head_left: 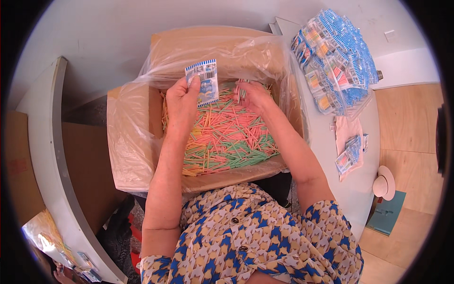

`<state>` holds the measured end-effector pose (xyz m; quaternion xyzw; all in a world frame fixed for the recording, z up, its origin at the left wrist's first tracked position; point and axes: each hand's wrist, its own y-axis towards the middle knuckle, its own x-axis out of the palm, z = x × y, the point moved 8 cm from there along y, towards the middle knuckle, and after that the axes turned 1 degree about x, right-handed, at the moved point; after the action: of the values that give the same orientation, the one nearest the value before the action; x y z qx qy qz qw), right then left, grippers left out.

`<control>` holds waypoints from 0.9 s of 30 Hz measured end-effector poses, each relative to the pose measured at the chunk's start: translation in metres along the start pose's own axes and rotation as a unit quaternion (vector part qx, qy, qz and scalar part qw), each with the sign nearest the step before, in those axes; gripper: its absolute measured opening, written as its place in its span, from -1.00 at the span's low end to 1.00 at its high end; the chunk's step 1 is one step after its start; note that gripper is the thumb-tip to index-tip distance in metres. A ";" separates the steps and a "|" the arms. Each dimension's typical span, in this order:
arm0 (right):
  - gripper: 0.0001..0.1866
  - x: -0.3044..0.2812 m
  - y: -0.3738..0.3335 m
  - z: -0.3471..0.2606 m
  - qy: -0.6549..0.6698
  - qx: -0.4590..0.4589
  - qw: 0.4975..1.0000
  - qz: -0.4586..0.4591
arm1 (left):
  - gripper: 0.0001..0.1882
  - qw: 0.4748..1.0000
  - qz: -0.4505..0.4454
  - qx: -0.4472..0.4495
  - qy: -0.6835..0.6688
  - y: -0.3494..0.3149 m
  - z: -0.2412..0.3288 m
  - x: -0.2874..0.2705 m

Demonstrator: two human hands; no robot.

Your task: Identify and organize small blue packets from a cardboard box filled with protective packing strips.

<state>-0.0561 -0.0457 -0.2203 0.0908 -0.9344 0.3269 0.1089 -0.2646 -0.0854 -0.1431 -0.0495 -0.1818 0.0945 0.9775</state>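
My left hand (180, 97) is closed on a small blue-and-white packet (208, 87) with a striped edge, held upright over the carton. My right hand (255, 96) pinches a few thin pink and green sticks (242, 91), just right of the packet. Below both hands, many loose thin sticks (222, 135) in pink, green and yellow fill a large cardboard carton (130, 113). Clear plastic liner (227, 57) drapes over the carton's walls. Whether the packet's top is open cannot be made out.
On the white table (352, 189) at right stands a large clear bag (336, 66) of similar packets. Nearer lies a pink cloth (347, 127) with a few packets (350, 154) on it. A white panel edge (59, 142) rises at left, beside a brown carton (82, 165).
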 end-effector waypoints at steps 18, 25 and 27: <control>-0.92 0.007 0.016 0.001 0.033 0.039 0.998 -0.032 | -0.77 1.000 -0.020 -0.011 -0.009 -0.003 -0.002 0.003; -0.81 0.025 -0.033 -0.016 0.080 -0.052 0.992 -0.087 | -0.79 0.979 -0.160 -0.127 -0.021 -0.017 -0.028 0.025; -0.79 0.041 -0.050 -0.026 0.111 -0.124 0.984 -0.071 | -0.77 0.959 -0.242 -0.151 0.004 -0.031 -0.031 0.045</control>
<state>-0.0800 -0.0716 -0.1598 0.1060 -0.9410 0.2083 0.2449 -0.2068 -0.1082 -0.1521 -0.1512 -0.1971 -0.1734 0.9530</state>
